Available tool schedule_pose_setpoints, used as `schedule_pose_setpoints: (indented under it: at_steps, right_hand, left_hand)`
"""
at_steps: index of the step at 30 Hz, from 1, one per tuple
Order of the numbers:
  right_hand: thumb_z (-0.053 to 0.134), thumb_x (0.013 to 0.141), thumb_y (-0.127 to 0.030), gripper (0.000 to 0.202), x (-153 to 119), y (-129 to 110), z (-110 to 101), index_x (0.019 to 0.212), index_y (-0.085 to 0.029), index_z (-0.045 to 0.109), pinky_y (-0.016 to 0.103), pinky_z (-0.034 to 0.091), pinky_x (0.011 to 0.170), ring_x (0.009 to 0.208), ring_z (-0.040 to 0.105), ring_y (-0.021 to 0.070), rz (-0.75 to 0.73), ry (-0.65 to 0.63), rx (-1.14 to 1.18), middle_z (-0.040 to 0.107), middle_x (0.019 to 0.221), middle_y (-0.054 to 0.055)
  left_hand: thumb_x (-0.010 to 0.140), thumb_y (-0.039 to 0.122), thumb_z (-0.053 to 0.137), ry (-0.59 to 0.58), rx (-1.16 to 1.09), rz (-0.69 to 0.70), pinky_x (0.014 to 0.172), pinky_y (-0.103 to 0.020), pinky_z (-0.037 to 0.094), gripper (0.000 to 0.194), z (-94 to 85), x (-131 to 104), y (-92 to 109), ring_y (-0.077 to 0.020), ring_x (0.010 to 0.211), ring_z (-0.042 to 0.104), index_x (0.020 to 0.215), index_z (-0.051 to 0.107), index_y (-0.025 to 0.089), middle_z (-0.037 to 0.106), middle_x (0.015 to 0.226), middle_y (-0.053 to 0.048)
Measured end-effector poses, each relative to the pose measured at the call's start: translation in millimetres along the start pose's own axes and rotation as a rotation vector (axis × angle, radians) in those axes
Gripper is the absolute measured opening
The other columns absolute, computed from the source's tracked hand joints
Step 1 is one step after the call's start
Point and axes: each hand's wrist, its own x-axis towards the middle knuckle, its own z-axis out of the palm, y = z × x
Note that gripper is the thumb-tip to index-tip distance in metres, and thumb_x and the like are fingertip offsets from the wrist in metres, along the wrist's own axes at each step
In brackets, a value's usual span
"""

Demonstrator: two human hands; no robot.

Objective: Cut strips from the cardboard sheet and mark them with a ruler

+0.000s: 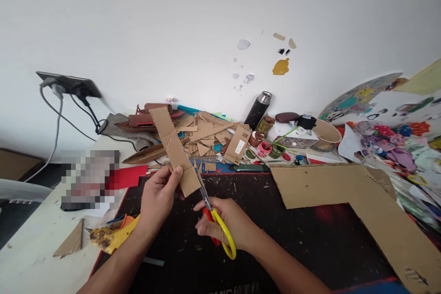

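Note:
A long cardboard strip (173, 146) is pinched in my left hand (159, 195), thumb on its front face, the strip leaning up and to the left. My right hand (229, 223) has its fingers in the handles of a pair of scissors (223, 234), one handle yellow and the other red. The metal blades point up and left along the strip's lower right edge. Whether the blades are cutting into the cardboard there I cannot tell. Both hands are above a black mat (179, 248).
Cardboard scraps (210, 133) are heaped at the back beside brown model boats (141, 121). Open paint pots (264, 148) and a black thermos (258, 110) stand near the wall. A large L-shaped cardboard piece (317, 183) lies at right, a yellow glue gun (115, 234) at left.

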Motion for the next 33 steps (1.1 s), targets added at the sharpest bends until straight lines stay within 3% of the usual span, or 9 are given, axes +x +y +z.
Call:
schedule_pose_setpoints:
  at_steps: [5,10,22,33]
  right_hand:
    - [0.084,0.085,-0.067,0.061,0.5,2.9,0.4,0.123,-0.020,0.072,0.023,0.050,0.055,0.062,0.069,0.0156,0.022,0.033,-0.004,0.075,0.085,0.002]
    - [0.071,0.097,-0.063,0.047,5.0,5.5,9.2,0.112,-0.019,0.072,0.019,0.044,0.044,0.047,0.061,0.0101,0.014,0.094,-0.004,0.069,0.075,-0.002]
    - [0.069,0.101,-0.051,0.031,8.3,3.3,17.8,0.094,-0.021,0.065,0.017,0.036,0.037,0.036,0.051,0.0109,0.016,0.150,-0.037,0.053,0.046,-0.009]
    - [0.071,0.099,-0.046,0.030,9.1,6.7,20.7,0.084,-0.023,0.059,0.018,0.035,0.034,0.033,0.050,0.0120,0.087,0.182,-0.053,0.048,0.041,-0.011]
  left_hand:
    - [0.092,0.054,0.071,-0.024,0.015,0.021,0.042,-0.025,0.045,0.042,3.1,-3.8,5.1,-0.0146,0.040,0.056,0.064,0.058,0.024,0.057,0.051,0.004]
    - [0.091,0.053,0.072,-0.051,-0.006,0.012,0.041,-0.025,0.046,0.043,7.3,-7.6,4.6,-0.0145,0.041,0.056,0.063,0.057,0.024,0.055,0.053,0.004]
    - [0.092,0.052,0.072,-0.061,-0.038,0.004,0.040,-0.024,0.047,0.041,7.6,-10.8,2.2,-0.0136,0.041,0.055,0.066,0.060,0.023,0.057,0.054,0.004]
    - [0.090,0.054,0.076,-0.049,-0.083,-0.047,0.038,-0.023,0.047,0.040,12.6,-12.2,-2.1,-0.0125,0.041,0.053,0.069,0.064,0.021,0.058,0.056,0.004]
